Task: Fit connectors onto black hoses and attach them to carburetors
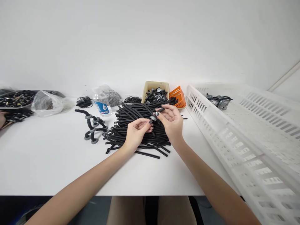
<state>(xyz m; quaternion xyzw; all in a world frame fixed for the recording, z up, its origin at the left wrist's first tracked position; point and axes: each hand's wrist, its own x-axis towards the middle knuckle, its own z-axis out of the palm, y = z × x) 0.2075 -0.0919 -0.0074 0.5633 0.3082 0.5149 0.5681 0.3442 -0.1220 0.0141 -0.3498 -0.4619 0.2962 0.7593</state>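
Note:
Above a pile of black rubber tubes (122, 125), my two hands meet over a small grey round fitting (153, 118). My left hand (138, 131) pinches it from the left, thumb against forefinger. From the other side my right hand (172, 122) grips a short black piece (160, 110) joined to or touching the fitting; which of the two I cannot tell. Both hands' remaining fingers are curled. Left of the pile stand several short black tubes with grey round fittings (94, 125) on them.
At the back are a cream bin (143, 92) of grey and black parts, an orange basket (181, 99), a clear bottle with blue label (102, 106) and plastic bags (47, 101). A large white crate (211, 134) borders the right. Part of another person's hand (2, 118) shows far left.

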